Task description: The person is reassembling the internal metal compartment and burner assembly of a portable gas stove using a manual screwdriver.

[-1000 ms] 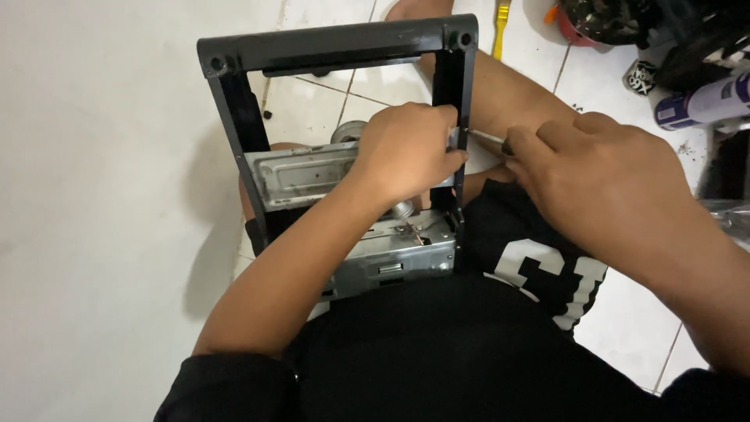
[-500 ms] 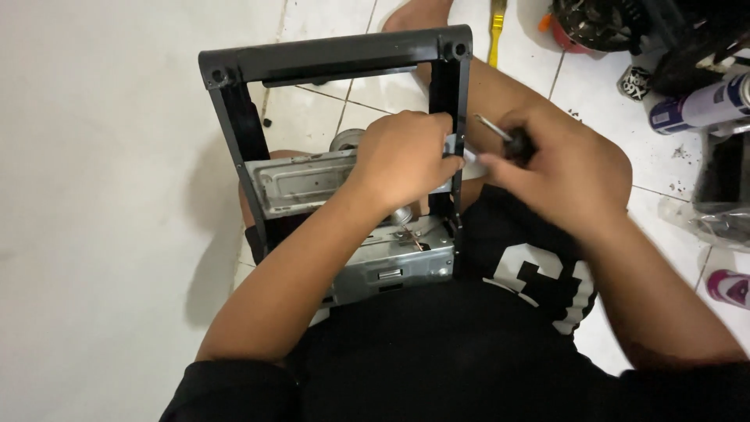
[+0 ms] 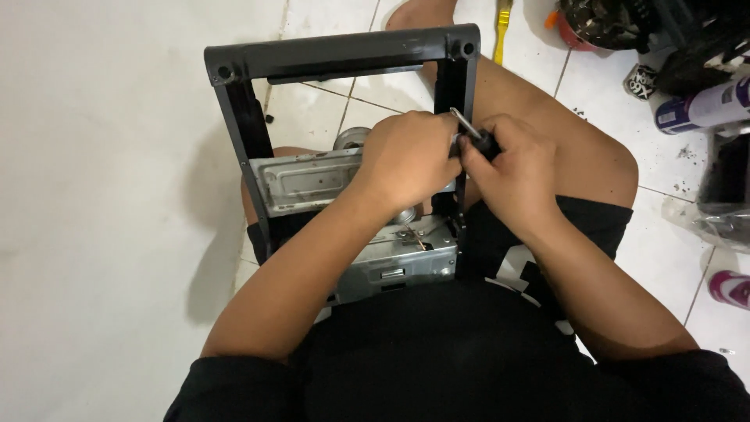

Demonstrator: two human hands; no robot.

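A black rectangular plastic frame (image 3: pixel 336 55) stands on my lap, with a grey metal chassis (image 3: pixel 398 262) and a metal plate (image 3: pixel 301 180) fixed inside it. My left hand (image 3: pixel 406 160) presses on the metal plate near the frame's right upright. My right hand (image 3: pixel 512 168) grips a screwdriver (image 3: pixel 469 129) with a black handle; its metal shaft points up-left against that upright. The two hands touch. The screwdriver's tip is hidden between them.
White tiled floor surrounds me. A yellow tool (image 3: pixel 502 27) lies beyond my knee. A spray can (image 3: pixel 703 109) and dark machine parts (image 3: pixel 617 19) sit at the upper right; a pink-capped object (image 3: pixel 730 287) lies at the right edge.
My right hand has moved left with the screwdriver, from beside the frame to right against my left hand at the right upright. The left hand has stayed on the plate.
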